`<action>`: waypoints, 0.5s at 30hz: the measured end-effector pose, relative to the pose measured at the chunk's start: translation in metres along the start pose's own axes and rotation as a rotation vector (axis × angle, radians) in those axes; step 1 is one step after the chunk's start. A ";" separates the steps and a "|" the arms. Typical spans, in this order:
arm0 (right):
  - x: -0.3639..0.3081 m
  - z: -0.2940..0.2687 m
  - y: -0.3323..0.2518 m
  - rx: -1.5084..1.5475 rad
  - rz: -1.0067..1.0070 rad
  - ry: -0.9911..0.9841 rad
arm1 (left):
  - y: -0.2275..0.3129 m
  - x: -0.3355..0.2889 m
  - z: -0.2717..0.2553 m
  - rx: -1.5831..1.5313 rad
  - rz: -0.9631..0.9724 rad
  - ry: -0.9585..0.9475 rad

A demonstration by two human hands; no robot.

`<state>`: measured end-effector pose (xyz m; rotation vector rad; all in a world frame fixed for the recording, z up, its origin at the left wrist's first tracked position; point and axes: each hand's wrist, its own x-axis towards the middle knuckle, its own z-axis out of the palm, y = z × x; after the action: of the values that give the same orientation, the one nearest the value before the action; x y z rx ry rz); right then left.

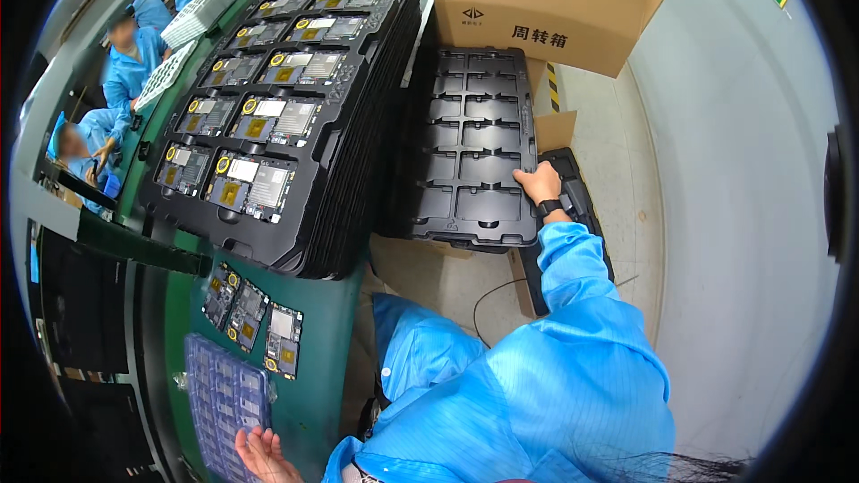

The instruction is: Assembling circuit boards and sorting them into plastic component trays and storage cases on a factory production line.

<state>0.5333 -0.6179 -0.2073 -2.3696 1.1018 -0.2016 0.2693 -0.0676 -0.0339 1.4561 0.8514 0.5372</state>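
Observation:
My right hand [540,184], at the end of an outstretched arm, is closed on the right edge of a black plastic tray [488,165]. The thumb lies over the rim; the other fingers are partly hidden. Nothing sits in this tray's compartments. My left hand [266,454] is low at the left with its fingers apart, holding nothing, beside a translucent blue-purple plastic tray [215,402]. Just beyond that tray, several loose circuit boards [246,313] lie on the green bench. Left of the black tray rises a tall stack of black trays [335,161], with circuit boards filling the top one.
An open cardboard box [546,9] stands at the far end of the black tray. Along the left runs the green bench [313,340], with white trays [199,16] farther back. Several people in blue [134,72] sit across it. A grey wall [725,170] closes the right side.

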 end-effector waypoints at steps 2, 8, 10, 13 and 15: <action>0.005 0.000 0.006 0.022 -0.104 -0.004 | 0.001 -0.003 0.003 0.010 -0.018 -0.008; 0.020 -0.027 0.051 0.696 -0.172 -0.152 | 0.004 -0.006 0.002 -0.017 -0.032 -0.056; -0.011 -0.077 0.038 0.820 -0.084 -0.119 | -0.004 0.000 -0.003 -0.006 -0.002 -0.070; -0.009 -0.123 0.083 0.806 -0.182 -0.166 | 0.006 -0.011 0.014 -0.016 0.034 -0.095; -0.031 -0.170 0.090 0.900 -0.177 -0.210 | 0.018 -0.017 0.026 -0.040 0.038 -0.106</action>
<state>0.3945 -0.7092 -0.1056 -1.6162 0.5221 -0.4005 0.2821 -0.0958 -0.0153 1.4537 0.7273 0.4981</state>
